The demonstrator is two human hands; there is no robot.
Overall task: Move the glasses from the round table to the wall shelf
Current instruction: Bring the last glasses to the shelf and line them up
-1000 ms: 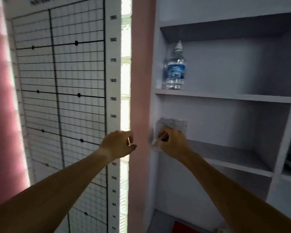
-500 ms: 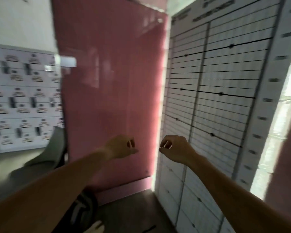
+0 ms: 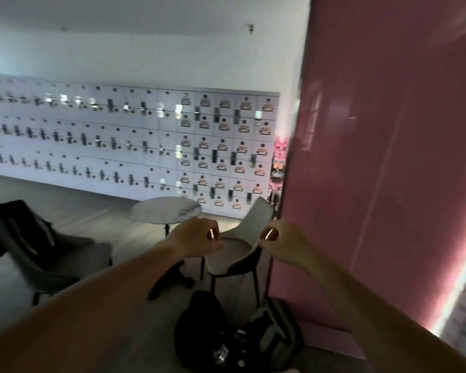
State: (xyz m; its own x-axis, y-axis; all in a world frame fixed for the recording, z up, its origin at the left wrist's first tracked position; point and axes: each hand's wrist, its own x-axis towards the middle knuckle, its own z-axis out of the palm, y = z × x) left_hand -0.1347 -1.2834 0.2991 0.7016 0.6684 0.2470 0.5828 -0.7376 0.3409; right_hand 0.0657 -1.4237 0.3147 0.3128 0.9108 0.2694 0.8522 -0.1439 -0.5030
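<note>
Before round table: left hand, right hand, fingers loosely curled, grasping nothing.

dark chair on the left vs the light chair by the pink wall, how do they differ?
Colour: the dark chair is grey-black throughout; the light chair has a pale cream seat and back on black legs.
Load: the dark chair has a black garment or bag draped over its back; the light chair's seat is bare.
Position: the dark chair stands left of the round table, the light chair right of it, next to the pink wall.
Shared: both face roughly toward the table.
</note>
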